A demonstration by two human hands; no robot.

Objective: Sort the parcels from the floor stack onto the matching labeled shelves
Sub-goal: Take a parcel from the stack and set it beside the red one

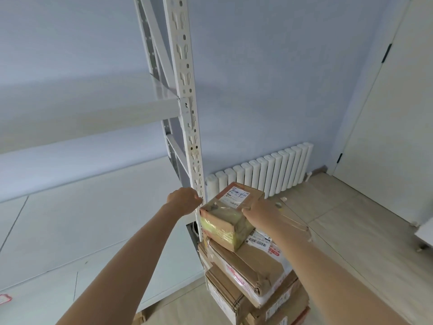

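A stack of brown cardboard parcels [253,275] stands on the floor beside the white shelf rack's upright post [187,113]. The top parcel [228,214] is small, wrapped in clear and yellowish tape, with a white shipping label on its lid. My right hand [260,211] holds this parcel by its right side, fingers over the top edge. My left hand [184,199] hovers by the post, just left of the parcel, fingers curled and not touching the box. The white shelf board [82,231] spreads out at the left.
An upper shelf beam [93,113] crosses at the left. A white radiator [262,174] stands against the blue wall behind the stack. A white door [393,137] is at the right. Pale tiled floor [351,231] lies right of the stack. A red-edged label [4,299] sits on the shelf's front left.
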